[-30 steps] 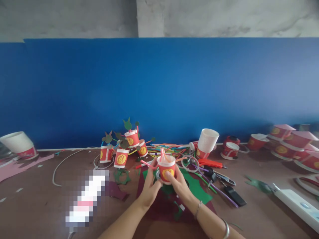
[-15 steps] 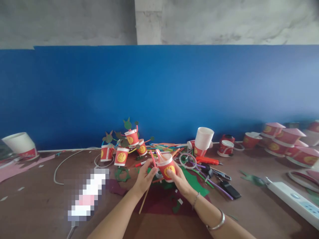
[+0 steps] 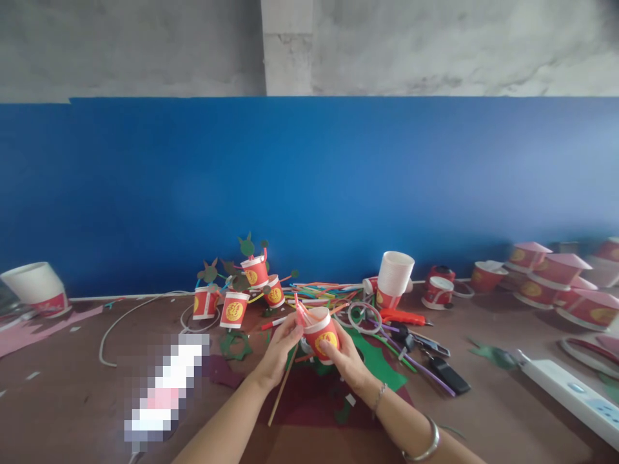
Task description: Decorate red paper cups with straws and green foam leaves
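Observation:
A red paper cup (image 3: 316,336) with a yellow emblem and white rim is tilted in my right hand (image 3: 352,362), the thumb across its front. Pale pink straw pieces stand inside the cup. At the cup's left rim, my left hand (image 3: 279,348) pinches a pink straw (image 3: 298,308) between thumb and fingers. Its lower end is hidden by the fingers and cup. Below the hands lie green paper (image 3: 382,361), dark red paper (image 3: 309,409) and a thin wooden stick (image 3: 283,390).
Small cup figures with green paper heads (image 3: 235,310) stand at the back left. Behind lie several coloured straws (image 3: 329,289). To the right are stacked white cups (image 3: 395,274), an orange cutter (image 3: 403,316), keys (image 3: 447,374) and a power strip (image 3: 565,390). A blurred-out bright object (image 3: 169,380) lies left.
The pink straw in my left hand has shifted down and closer against the straws at the cup's rim. The whole view has moved slightly, so the table sits lower.

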